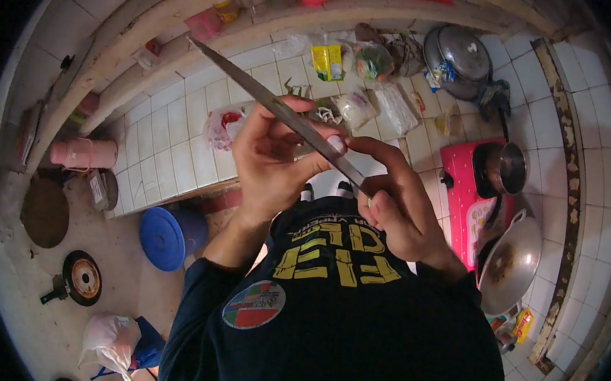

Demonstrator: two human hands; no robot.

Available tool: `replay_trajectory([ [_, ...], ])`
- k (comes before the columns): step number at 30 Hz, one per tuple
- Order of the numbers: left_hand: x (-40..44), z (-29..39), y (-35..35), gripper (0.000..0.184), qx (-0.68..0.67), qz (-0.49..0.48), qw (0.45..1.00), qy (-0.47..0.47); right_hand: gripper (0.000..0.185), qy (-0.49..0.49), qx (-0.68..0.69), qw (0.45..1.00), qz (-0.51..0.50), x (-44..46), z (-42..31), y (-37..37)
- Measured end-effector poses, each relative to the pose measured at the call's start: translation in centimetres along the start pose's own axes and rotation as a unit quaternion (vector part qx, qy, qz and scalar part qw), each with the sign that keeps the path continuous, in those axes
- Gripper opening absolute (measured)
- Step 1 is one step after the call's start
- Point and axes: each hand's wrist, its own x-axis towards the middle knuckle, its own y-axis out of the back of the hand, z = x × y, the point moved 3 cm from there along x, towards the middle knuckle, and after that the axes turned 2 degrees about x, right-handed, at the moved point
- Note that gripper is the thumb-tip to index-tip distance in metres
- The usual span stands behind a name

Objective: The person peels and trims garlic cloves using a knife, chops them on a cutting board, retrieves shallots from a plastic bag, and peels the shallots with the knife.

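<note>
A long knife (256, 91) slants across the view, its tip pointing to the upper left. My right hand (407, 212) is closed around its handle end, with the fingers bent near the base of the blade. My left hand (272, 156) is on the other side of the blade, its fingers curled and partly hidden behind it. Between the left fingertips, against the knife, is a small whitish-pink piece (336, 144), its kind too small to make out. Both hands are held in front of my chest, above the tiled counter's edge.
On the tiled counter (174, 149) lie a red-and-white plastic bag (225, 127), a yellow packet (327, 62) and clear bags (395, 110). A pink stove (462, 173) with a small pot (511, 169) and a wok (513, 265) stands right. A blue bucket (160, 238) sits lower left.
</note>
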Motion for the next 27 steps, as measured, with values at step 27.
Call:
replay_trajectory([
  [27, 0.8, -0.4, 0.3, 0.059, 0.015, 0.003, 1.0, 0.003, 0.047, -0.02, 0.069, 0.997, 0.001, 0.8, 1.1, 0.4],
])
